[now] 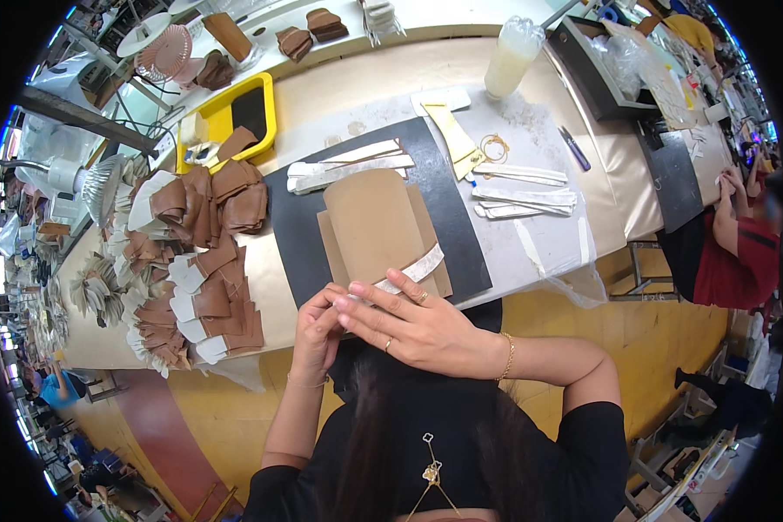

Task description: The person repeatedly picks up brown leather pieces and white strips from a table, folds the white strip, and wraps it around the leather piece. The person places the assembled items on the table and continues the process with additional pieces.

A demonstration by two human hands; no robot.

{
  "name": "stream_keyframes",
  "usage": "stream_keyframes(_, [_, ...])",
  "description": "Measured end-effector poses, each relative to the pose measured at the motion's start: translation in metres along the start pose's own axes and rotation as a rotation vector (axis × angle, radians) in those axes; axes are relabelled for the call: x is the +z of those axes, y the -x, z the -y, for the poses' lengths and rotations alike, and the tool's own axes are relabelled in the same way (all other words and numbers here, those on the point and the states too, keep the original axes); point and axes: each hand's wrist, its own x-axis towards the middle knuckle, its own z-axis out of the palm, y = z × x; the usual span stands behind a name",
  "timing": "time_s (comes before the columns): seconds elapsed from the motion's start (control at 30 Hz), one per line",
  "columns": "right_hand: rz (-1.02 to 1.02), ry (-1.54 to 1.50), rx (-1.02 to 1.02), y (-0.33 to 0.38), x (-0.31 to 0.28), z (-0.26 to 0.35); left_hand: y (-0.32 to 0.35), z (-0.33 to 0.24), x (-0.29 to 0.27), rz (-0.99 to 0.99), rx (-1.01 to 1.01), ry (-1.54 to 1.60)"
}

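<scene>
A stack of tan leather pieces [370, 222] with rounded tops lies on a dark mat [296, 239] at the near edge of the workbench. A white strip [419, 265] runs across the lower part of the top piece. My right hand [413, 322] lies flat over the near end of the strip, fingers pointing left and pressing it down. My left hand [317, 326] pinches the left end of the strip at the edge of the leather. Both wrists wear thin bracelets.
More white strips [348, 167] lie at the mat's far edge and others [522, 198] to its right. Heaps of brown and white cut pieces [196, 261] fill the left. A yellow tray [235, 117], a plastic bottle [513, 56] and a small fan [163, 52] stand behind. Another person [739, 244] sits at right.
</scene>
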Motion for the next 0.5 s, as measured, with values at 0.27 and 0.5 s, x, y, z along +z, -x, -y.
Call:
stream_keyframes(0.27, [-0.176, -0.043, 0.066, 0.006, 0.015, -0.002, -0.008, 0.009, -0.013, 0.031, -0.044, -0.066])
stream_keyframes(0.5, [-0.372, -0.112, 0.191, 0.017, 0.025, -0.004, -0.011, 0.013, -0.017, 0.023, -0.033, -0.102])
